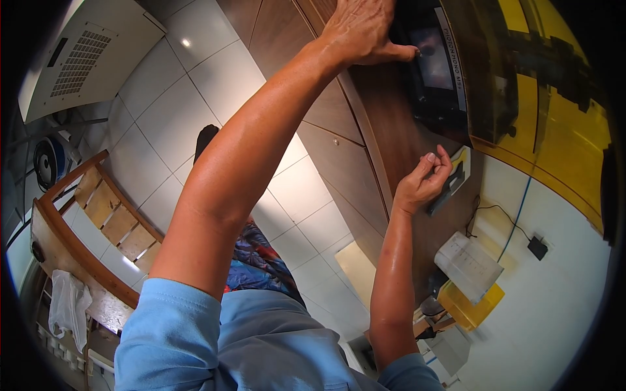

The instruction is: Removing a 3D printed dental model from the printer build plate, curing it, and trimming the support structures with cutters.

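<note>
At the top, my left hand (362,32) is spread on or just over the black front of a machine (427,107), its thumb out beside a small screen (438,68); some fingertips are out of view. The machine has a translucent yellow cover (564,156). Lower right, my right hand (420,179) hangs loosely curled, fingers slightly apart with nothing visible in them. It is just beside a grey flat object with a yellow part (447,192) on the wooden counter (372,104).
Cabinet doors (349,173) front the counter, above a tiled floor (202,72). Lower right are a plastic container (466,264), yellow box (482,303) and black adapter (536,247). At left stand a white appliance (81,55) and wooden chair (117,228) with a plastic bag (65,303).
</note>
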Tool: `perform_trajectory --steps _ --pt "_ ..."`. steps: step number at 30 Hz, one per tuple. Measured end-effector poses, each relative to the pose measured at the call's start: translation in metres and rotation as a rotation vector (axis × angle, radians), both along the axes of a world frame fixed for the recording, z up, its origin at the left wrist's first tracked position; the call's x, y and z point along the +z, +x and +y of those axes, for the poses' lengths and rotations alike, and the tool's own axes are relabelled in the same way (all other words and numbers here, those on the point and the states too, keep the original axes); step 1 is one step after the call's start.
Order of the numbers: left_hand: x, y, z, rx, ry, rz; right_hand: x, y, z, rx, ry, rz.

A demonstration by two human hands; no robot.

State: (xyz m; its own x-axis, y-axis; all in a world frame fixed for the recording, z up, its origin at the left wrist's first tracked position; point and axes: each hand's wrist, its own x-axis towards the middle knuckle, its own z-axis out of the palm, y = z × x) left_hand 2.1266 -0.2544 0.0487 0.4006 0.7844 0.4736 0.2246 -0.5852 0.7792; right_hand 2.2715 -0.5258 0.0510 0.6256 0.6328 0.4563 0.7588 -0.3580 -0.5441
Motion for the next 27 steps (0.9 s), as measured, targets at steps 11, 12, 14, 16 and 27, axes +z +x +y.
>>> perform_trajectory --steps 11,12,14,16,27 --pt "-0.0028 0.0011 0.0008 0.006 0.009 0.005 -0.0001 0.0010 -0.0006 0.002 -0.011 -0.007" --pt "-0.0043 0.0017 0.0020 0.024 0.036 0.012 0.0002 0.0001 -0.0001 0.004 -0.015 -0.010" --pt "-0.0065 0.0025 0.0030 0.043 0.062 0.018 0.0018 -0.0014 0.0007 0.005 -0.015 -0.005" --pt "-0.0077 0.0030 0.0035 0.042 0.065 0.015 0.0020 -0.0015 0.0012 0.006 -0.015 -0.001" --pt "-0.0013 -0.0005 0.0000 -0.008 -0.002 -0.010 0.0014 0.0001 0.0007 0.008 -0.020 -0.016"
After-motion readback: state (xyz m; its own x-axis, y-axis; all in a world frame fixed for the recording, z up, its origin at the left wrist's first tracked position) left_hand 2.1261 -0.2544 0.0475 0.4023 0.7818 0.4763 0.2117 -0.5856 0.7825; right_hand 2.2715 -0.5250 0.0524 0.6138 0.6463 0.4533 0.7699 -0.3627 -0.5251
